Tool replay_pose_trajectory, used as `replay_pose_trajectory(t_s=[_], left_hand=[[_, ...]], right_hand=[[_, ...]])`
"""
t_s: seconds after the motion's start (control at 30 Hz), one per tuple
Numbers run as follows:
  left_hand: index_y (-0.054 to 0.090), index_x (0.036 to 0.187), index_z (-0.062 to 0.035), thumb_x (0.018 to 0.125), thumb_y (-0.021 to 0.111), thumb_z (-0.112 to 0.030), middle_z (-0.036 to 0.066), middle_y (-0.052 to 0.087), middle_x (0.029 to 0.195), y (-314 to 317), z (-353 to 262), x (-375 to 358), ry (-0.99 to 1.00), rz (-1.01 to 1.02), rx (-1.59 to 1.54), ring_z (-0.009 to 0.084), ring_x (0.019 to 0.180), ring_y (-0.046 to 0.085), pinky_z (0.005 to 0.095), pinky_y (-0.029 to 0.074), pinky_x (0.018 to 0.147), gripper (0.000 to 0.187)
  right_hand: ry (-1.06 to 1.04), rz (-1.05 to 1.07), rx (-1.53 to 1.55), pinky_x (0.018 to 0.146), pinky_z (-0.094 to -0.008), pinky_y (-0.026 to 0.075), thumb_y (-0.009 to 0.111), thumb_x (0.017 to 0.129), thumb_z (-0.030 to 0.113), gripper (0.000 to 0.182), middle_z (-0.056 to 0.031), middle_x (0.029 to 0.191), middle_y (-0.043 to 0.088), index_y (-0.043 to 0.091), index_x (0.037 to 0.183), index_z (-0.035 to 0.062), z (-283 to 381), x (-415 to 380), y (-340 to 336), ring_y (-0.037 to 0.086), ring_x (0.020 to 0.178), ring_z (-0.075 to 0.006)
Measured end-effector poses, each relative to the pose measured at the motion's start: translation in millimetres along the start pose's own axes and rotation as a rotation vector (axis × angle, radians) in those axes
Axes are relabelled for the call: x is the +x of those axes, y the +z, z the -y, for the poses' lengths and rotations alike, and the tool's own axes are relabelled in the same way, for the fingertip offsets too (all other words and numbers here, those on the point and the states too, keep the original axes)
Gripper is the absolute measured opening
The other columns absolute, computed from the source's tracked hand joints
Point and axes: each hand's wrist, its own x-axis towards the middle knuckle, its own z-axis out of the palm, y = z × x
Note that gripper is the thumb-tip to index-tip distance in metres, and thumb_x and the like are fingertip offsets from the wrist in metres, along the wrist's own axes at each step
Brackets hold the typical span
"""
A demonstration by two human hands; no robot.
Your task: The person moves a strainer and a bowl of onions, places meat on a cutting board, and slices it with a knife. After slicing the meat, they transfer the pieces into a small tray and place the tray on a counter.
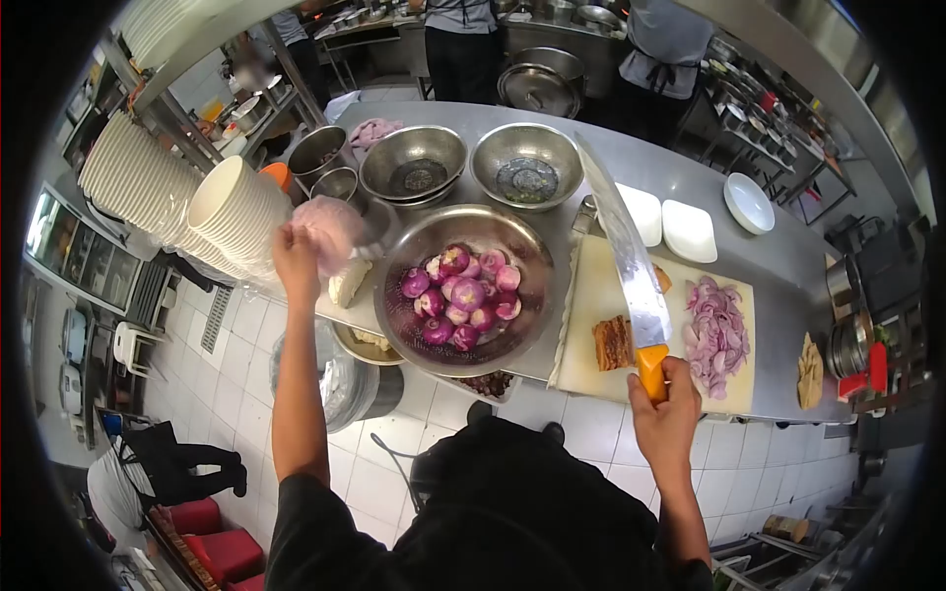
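Observation:
My right hand (664,409) is closed round the orange handle of a large knife (631,266), its blade pointing up and away over the cutting board (581,286). Beside the blade lies a browned piece of meat (612,344), with sliced onions (716,335) to the right. My left hand (298,254) grips a pinkish cloth (328,231), blurred by motion, near the stacked bowls (235,212). Between my hands, a steel bowl (394,320) holds several peeled purple onions (467,294).
Two steel bowls (414,163) (527,165) stand at the back of the counter. White dishes (689,231) sit behind the board, a round bowl (749,203) farther right. Below left hangs a lined bin (330,379). Several people (461,49) stand beyond the counter; another (148,473) bends at lower left.

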Motion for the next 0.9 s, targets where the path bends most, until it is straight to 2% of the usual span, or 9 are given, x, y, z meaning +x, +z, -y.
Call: replay_pose_trajectory(t_s=[0.07, 0.17, 0.23, 0.27, 0.3, 0.43, 0.57, 0.77, 0.9], left_hand=[[0.061, 0.115, 0.0038, 0.104, 0.056, -0.012, 0.005, 0.062, 0.095, 0, -34, -5, -0.06, -0.027, -0.243, 0.0104, 0.081, 0.055, 0.0266, 0.045, 0.068, 0.02], [0.06, 0.113, 0.0016, 0.107, 0.052, -0.014, 0.007, 0.06, 0.105, 1, -87, -30, -0.058, -0.016, -0.294, 0.0129, 0.092, 0.057, 0.0296, 0.049, 0.078, 0.018], [0.059, 0.116, 0.0002, 0.108, 0.05, -0.014, 0.009, 0.06, 0.113, -4, -102, -46, 0.061, 0.029, -0.247, 0.0161, 0.1, 0.06, 0.0326, 0.052, 0.086, 0.019], [0.056, 0.121, -0.0002, 0.108, 0.049, -0.014, 0.01, 0.06, 0.119, 2, -131, -66, -0.045, 0.055, -0.497, 0.0186, 0.106, 0.06, 0.0356, 0.052, 0.093, 0.02], [0.054, 0.125, -0.0006, 0.109, 0.049, -0.014, 0.011, 0.059, 0.125, 12, -157, -89, -0.148, 0.082, -0.746, 0.021, 0.113, 0.06, 0.0386, 0.051, 0.1, 0.022], [0.049, 0.137, -0.0045, 0.109, 0.051, -0.018, 0.013, 0.058, 0.137, 35, -164, -144, -0.172, 0.127, -0.87, 0.0249, 0.128, 0.057, 0.0449, 0.045, 0.112, 0.031], [0.047, 0.132, -0.0062, 0.107, 0.055, -0.011, 0.011, 0.061, 0.129, 70, -156, -191, -0.207, 0.003, -0.645, 0.0202, 0.12, 0.061, 0.0369, 0.053, 0.101, 0.027], [0.046, 0.123, -0.0044, 0.098, 0.06, 0.003, 0.014, 0.063, 0.122, 59, -160, -186, -0.159, -0.149, -0.427, 0.0209, 0.107, 0.067, 0.0333, 0.059, 0.089, 0.03], [0.044, 0.124, -0.0054, 0.095, 0.063, 0.005, 0.013, 0.063, 0.118, 63, -180, -171, -0.196, -0.186, -0.701, 0.0201, 0.103, 0.068, 0.0327, 0.059, 0.084, 0.036]], right_hand=[[0.003, 0.029, 0.073, 0.072, -0.0461, 0.053, 0.079, 0.085, 0.009, 0.037, -0.0251, 0.089, 0.068, 0.056, 0.113, -0.0008, 5, 9, 18, 0.068, 0.079, -0.0444], [-0.099, 0.085, 0.054, 0.067, -0.0395, 0.054, 0.079, 0.088, 0.011, 0.037, -0.0232, 0.086, 0.068, 0.053, 0.112, -0.0006, 31, 31, 44, 0.071, 0.075, -0.0345], [-0.133, 0.142, -0.006, 0.072, -0.048, 0.054, 0.076, 0.089, 0.016, 0.039, -0.0257, 0.087, 0.069, 0.053, 0.116, -0.0001, 56, 49, 68, 0.07, 0.081, -0.0423], [-0.153, 0.171, -0.033, 0.075, -0.0522, 0.054, 0.075, 0.09, 0.019, 0.041, -0.027, 0.087, 0.069, 0.052, 0.118, 0.0002, 70, 57, 81, 0.07, 0.084, -0.0462], [-0.181, 0.194, -0.019, 0.074, -0.053, 0.054, 0.075, 0.09, 0.019, 0.041, -0.027, 0.088, 0.069, 0.052, 0.118, -0.0003, 85, 65, 94, 0.07, 0.084, -0.046], [-0.425, 0.223, -0.015, 0.07, -0.0545, 0.055, 0.074, 0.088, 0.017, 0.042, -0.028, 0.089, 0.069, 0.05, 0.116, -0.0026, 140, 67, 143, 0.071, 0.08, -0.045], [-0.463, 0.462, 0.048, 0.069, -0.0542, 0.055, 0.066, 0.073, -0.003, 0.035, -0.0303, 0.081, 0.068, 0.051, 0.105, -0.0066, 177, 37, 147, 0.069, 0.079, -0.0482], [-0.656, 0.474, 0.007, 0.064, -0.0529, 0.055, 0.073, 0.079, 0.004, 0.036, -0.0288, 0.087, 0.068, 0.05, 0.106, -0.0065, 175, 23, 141, 0.07, 0.075, -0.0457], [-0.627, 0.49, -0.007, 0.066, -0.0532, 0.056, 0.075, 0.085, 0.009, 0.037, -0.0271, 0.095, 0.069, 0.05, 0.11, -0.0028, 175, 18, 128, 0.069, 0.078, -0.0466]])
